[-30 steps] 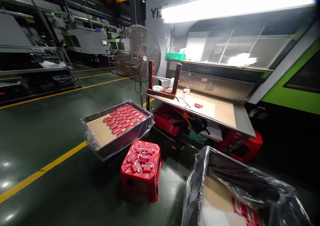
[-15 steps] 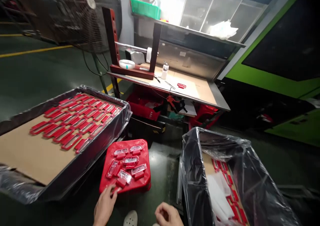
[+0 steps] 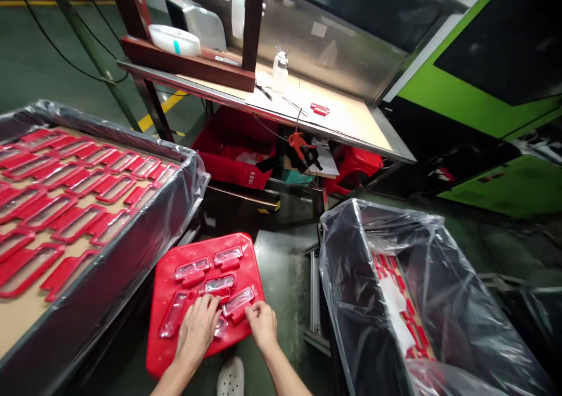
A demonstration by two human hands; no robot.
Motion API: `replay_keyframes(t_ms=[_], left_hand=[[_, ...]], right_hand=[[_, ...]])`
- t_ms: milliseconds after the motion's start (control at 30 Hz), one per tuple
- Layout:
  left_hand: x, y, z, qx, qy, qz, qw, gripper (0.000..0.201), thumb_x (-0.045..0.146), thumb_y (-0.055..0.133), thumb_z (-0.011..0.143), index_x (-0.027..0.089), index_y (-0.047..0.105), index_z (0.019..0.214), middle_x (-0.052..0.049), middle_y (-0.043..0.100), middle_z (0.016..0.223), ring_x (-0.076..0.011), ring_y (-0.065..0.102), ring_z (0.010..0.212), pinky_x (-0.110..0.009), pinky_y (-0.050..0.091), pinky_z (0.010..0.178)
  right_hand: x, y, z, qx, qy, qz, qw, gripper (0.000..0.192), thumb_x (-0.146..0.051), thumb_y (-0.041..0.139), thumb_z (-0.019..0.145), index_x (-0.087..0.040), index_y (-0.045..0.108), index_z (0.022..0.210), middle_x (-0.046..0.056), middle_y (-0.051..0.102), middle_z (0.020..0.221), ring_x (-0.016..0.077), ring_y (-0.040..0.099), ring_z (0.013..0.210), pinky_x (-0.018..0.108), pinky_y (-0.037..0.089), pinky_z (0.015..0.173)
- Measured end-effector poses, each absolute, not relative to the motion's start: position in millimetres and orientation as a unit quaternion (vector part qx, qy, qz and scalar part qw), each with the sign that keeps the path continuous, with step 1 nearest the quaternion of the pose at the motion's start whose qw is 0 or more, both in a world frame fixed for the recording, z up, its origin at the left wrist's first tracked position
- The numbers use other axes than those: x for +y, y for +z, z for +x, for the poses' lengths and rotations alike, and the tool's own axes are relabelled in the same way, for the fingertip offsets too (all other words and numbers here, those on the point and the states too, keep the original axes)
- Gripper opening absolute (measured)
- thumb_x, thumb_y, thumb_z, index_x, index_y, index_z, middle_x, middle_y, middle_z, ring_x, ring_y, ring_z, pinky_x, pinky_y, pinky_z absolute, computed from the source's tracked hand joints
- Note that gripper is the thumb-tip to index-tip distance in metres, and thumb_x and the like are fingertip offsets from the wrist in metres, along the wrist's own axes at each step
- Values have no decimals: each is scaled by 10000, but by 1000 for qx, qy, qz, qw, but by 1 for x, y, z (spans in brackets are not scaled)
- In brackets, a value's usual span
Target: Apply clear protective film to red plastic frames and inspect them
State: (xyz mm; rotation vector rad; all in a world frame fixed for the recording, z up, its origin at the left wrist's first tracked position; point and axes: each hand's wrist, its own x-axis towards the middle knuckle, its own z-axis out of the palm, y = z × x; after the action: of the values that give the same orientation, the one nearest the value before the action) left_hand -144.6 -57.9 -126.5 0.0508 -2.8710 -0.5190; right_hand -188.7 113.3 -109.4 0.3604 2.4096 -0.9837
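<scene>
Several red plastic frames with clear windows lie on a red stool top. My left hand reaches over the middle of them, its fingers bent downward and slightly apart near the lower edge of the central frame. Beneath that hand, another frame is mostly covered. My right hand has its thumb and fingertips closed at the right end of a tilted frame, which still rests on the stool. To the left of my left hand lies a further frame; two more sit behind.
At left, a plastic-lined bin holds rows of red frames on cardboard. Another lined bin on the right contains frames and white sheets. Ahead, a workbench carries a bottle, a tape roll and one red frame. My shoe shows below.
The view has moved closer and tipped downward. My left hand has gone from the stool's front edge onto the frames. My right hand has come up from beside the stool to the right-hand frame.
</scene>
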Motion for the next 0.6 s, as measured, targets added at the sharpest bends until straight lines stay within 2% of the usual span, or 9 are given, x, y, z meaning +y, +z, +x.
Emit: replay_keyframes(t_ms=[100,267,400,500,600], left_hand=[[-60,-127,-149,-979,-160,-12,125,248,232,430,895,140,660,914,-91,617,860,-226,541,771,-344,431,699],[-60,-132,-153,-976,-172,-10,131,262,240,418,904,146,662,909,-100,622,901,-233,547,814,-355,418,743],[-59,-124,-155,-968,-232,19,93,268,267,413,893,189,665,845,-68,614,840,-220,540,751,-352,416,712],[-59,-105,-156,-947,-304,80,70,262,333,432,877,214,665,861,-54,607,844,-217,550,786,-347,429,734],[-62,-84,-152,-896,-394,194,65,293,447,471,843,218,634,925,-47,596,917,-198,581,811,-315,462,747]], right_hand=[[116,-114,-188,887,-369,136,242,117,-234,576,758,-176,598,658,24,617,676,194,587,696,268,374,663],[119,-117,-186,881,-401,148,205,105,-244,596,729,-163,619,791,21,565,703,189,549,717,272,369,695],[116,-125,-187,847,-453,169,219,65,-226,635,653,-163,650,653,13,552,637,172,512,651,273,358,664],[121,-127,-191,795,-520,191,246,136,-276,652,624,-156,636,563,-11,504,517,128,444,539,245,342,572],[132,-119,-194,729,-597,203,266,272,-415,682,602,-144,659,604,-23,468,479,99,390,484,223,325,503]])
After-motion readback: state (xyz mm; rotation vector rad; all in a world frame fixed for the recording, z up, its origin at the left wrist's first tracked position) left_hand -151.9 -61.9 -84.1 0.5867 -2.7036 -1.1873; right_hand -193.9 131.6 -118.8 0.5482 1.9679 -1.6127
